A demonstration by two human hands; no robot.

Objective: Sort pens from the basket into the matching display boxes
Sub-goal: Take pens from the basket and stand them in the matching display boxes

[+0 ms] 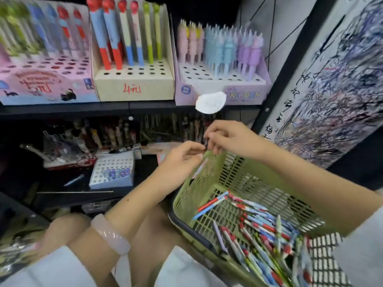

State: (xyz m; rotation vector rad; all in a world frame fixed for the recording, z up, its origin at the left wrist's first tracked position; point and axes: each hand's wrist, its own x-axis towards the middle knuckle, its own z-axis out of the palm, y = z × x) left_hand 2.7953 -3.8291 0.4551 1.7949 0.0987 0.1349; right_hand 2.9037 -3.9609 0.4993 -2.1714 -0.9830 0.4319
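From the head view, your left hand (pixel 182 156) and right hand (pixel 226 139) meet above the green basket's (pixel 207 183) far rim, fingers pinching a small dark pen (pixel 205 141) between them. You look mid-pick; next, match it to a display box (pixel 134 79) on the shelf. Most pens (pixel 265 230) lie in the basket.

Green slatted basket (pixel 207 179) tilted, holding colourful pens (pixel 259 230); display boxes (pixel 134 83) shelved above
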